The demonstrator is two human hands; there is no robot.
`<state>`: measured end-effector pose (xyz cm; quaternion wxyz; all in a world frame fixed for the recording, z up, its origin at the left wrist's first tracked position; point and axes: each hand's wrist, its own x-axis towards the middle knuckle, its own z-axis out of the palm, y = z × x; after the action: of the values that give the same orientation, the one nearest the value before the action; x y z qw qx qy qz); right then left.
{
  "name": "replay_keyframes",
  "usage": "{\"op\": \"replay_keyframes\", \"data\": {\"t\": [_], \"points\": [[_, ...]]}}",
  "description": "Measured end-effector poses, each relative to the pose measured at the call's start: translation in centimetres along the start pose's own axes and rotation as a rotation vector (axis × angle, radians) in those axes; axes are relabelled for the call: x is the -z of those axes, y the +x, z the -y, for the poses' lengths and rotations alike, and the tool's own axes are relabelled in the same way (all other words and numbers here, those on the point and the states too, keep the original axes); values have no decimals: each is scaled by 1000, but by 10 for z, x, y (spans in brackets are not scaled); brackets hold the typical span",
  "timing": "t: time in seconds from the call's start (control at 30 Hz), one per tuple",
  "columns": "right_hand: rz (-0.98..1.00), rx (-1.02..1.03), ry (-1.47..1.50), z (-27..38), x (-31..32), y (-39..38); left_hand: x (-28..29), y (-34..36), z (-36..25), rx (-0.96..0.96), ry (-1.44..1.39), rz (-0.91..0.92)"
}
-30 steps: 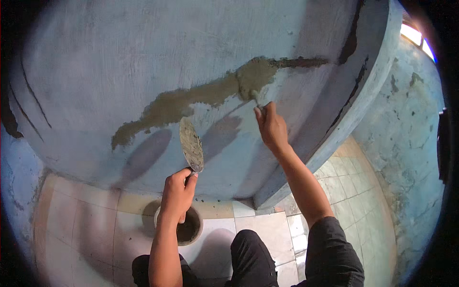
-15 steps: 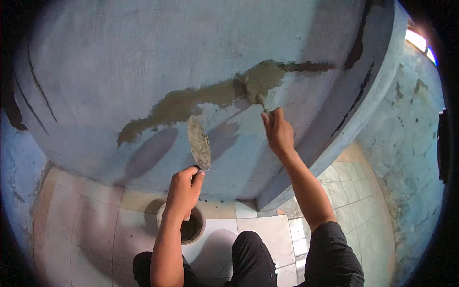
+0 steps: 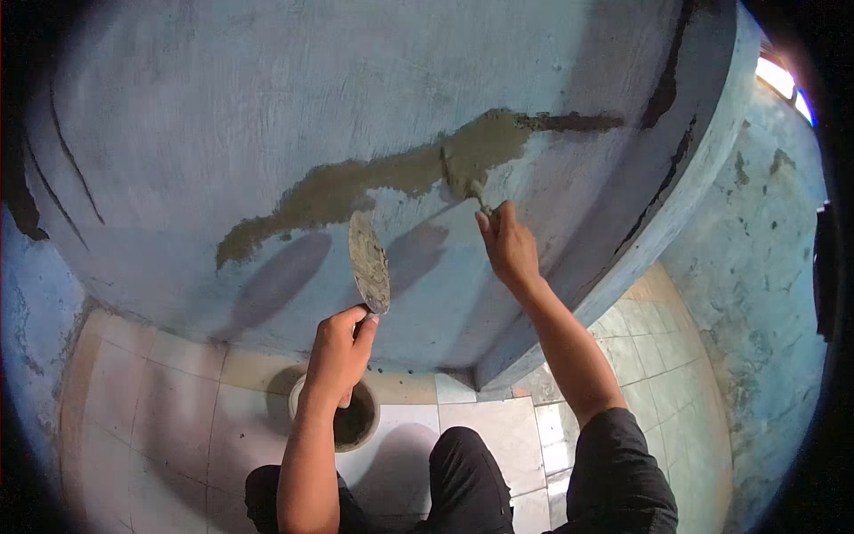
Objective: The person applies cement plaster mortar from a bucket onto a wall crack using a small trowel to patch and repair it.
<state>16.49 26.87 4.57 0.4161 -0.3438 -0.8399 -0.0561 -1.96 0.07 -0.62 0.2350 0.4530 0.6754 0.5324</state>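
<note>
Blue wall (image 3: 267, 80): mortar patch (image 3: 329, 191), likely soft, well above the wall's lower edge. Left hand (image 3: 342, 352) grasps a flat trowel (image 3: 369, 267), right hand (image 3: 512, 247) a second trowel (image 3: 478, 190) at the patch; both presumably light, stiff, slippery when wet; best held at the rear

Trowel (image 3: 369, 267): handle mostly hidden in L hand (image 3: 340, 351). 2nd tool (image 3: 479, 192): handle mostly covered by R hand (image 3: 511, 247); blade outline hard to tell vs. the grey-brown patch (image 3: 334, 191). Bucket (image 3: 376, 417) partly hidden behind L hand & L forearm (image 3: 308, 472); contents too dark to ID. L forearm, R sleeve (image 3: 618, 472) & dark trousers (image 3: 464, 485) cut off at btm edge. Dark obj. (image 3: 824, 271) far R clipped by black rim, can't tell what. Bright opening (image 3: 776, 77) upper R: detail lost in glare.
</note>
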Motion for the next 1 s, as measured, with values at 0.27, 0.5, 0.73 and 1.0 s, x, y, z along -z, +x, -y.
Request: {"op": "replay_keyframes", "data": {"t": [0.27,0.5,0.73,1.0], "points": [[-68,32,-15,-10,-1,13,-3,2,3,-95,35,-32],[-138,30,43,-10,4,15,-4,1,2,-82,12,-37],[48,-42,25,-5,-1,-5,2,-3,-5,52,-19,11],[20,-30,29,-6,-15,-6,2,-3,-6,45,-31,28]]}}
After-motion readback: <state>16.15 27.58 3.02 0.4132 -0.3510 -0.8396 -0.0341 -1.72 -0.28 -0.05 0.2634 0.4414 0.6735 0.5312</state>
